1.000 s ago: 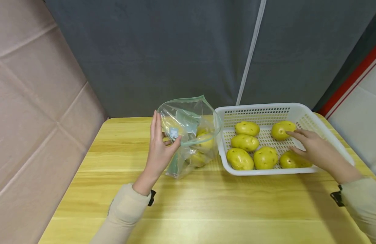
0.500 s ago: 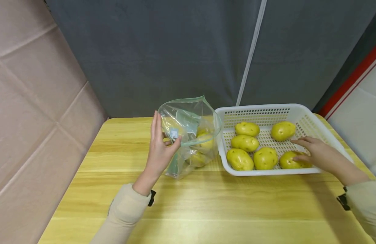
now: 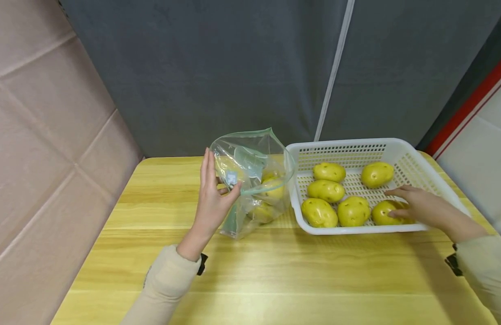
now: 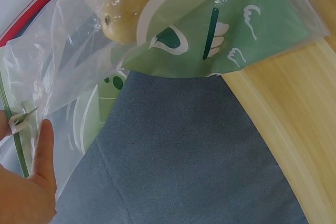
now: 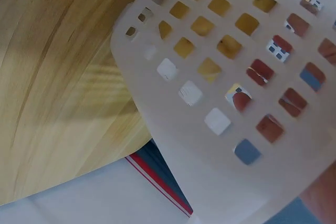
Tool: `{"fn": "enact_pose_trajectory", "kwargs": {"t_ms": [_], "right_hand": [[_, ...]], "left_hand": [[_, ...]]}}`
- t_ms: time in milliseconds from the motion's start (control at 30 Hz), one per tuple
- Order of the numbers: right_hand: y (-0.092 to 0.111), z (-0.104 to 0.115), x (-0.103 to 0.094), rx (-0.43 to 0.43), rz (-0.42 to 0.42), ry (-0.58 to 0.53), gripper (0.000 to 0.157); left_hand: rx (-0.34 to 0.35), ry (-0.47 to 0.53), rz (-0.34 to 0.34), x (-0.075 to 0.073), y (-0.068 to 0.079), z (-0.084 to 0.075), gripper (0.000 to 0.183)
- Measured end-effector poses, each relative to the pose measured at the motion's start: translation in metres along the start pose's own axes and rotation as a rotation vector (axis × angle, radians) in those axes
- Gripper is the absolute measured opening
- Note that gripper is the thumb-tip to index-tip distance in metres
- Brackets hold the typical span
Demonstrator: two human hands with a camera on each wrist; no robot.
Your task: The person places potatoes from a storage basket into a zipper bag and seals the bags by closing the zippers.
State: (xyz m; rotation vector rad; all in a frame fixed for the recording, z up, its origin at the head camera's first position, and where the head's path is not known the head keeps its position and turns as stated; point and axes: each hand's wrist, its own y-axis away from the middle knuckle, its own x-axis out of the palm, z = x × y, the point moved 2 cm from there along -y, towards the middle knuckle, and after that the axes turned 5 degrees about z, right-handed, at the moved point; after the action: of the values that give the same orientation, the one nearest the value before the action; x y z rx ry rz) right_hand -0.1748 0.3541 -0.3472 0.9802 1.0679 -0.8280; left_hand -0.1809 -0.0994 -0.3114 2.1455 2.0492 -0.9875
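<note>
My left hand holds the rim of a clear zip bag with green edging, between fingers and thumb. The bag stands with its mouth spread, and several potatoes lie in its lower part. Over in the white basket, my right hand curls over the potato at the front right, thumb across its top and fingers behind it. Part of that potato is hidden by the hand. Through the basket's holes in the right wrist view, potato skin and fingers show.
Several more potatoes lie in the basket, among them one at the back right and one at the front left. Basket and bag stand side by side on a wooden table. A dark grey curtain hangs behind.
My right hand has drawn back from the back-right potato toward the front-right one and settled over it. The left hand and the bag have stayed in place.
</note>
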Motion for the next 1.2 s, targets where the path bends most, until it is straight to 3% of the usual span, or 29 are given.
{"fn": "enact_pose_trajectory", "kwargs": {"t_ms": [167,267,633,1200], "right_hand": [[-0.0031,-0.0005,0.0014,-0.008,0.003,-0.023,0.038],[-0.0044,-0.0011,0.0022,-0.006,0.003,-0.034,0.036],[-0.0072,-0.0048,0.0066,-0.002,0.046,-0.052,0.057],[-0.0088,-0.0099,0.0096,0.030,0.096,-0.081,0.068]], "left_hand": [[-0.002,-0.006,0.001,0.0000,-0.0001,0.0000,0.092],[-0.009,-0.001,0.005,0.0001,-0.0002,0.0006,0.092],[-0.008,0.003,0.007,0.0004,-0.0005,0.0018,0.092],[-0.002,-0.003,0.004,0.0006,0.0000,0.0017,0.092]]}}
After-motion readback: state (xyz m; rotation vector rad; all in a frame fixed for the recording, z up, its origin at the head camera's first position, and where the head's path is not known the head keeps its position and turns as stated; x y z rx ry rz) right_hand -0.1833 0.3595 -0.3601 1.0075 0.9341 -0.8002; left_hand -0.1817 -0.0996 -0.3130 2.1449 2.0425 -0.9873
